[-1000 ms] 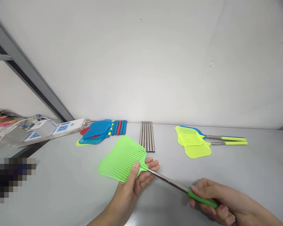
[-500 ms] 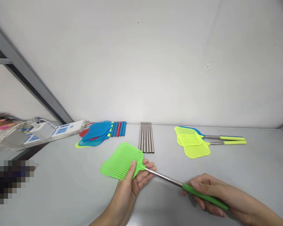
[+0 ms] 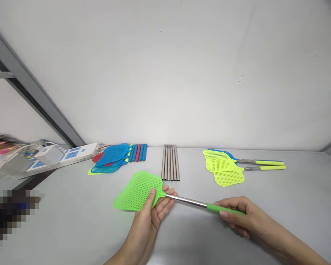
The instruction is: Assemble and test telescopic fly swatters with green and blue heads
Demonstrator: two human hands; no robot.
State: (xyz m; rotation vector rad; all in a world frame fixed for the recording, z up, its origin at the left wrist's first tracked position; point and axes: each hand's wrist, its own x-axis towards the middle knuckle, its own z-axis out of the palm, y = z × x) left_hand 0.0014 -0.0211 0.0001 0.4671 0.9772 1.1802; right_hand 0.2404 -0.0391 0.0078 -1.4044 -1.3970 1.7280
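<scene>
A green fly swatter [image 3: 138, 190] with a metal shaft and a green grip lies nearly level just above the grey table [image 3: 71, 221]. My left hand [image 3: 154, 206] pinches the mesh head at its neck, thumb on top and fingers underneath. My right hand [image 3: 237, 215] is closed round the green grip at the other end. The shaft between the two hands is bare metal.
Along the back wall lie a stack of blue, red and yellow swatter heads [image 3: 110, 162], coloured grips [image 3: 139, 151], several metal rods [image 3: 170, 166] and finished yellow and blue swatters [image 3: 228, 167]. A white power strip [image 3: 71, 154] sits at the far left.
The swatter has tilted flatter and sunk toward the table. My right hand has moved up and left with the grip, so the shaft now lies closer to level.
</scene>
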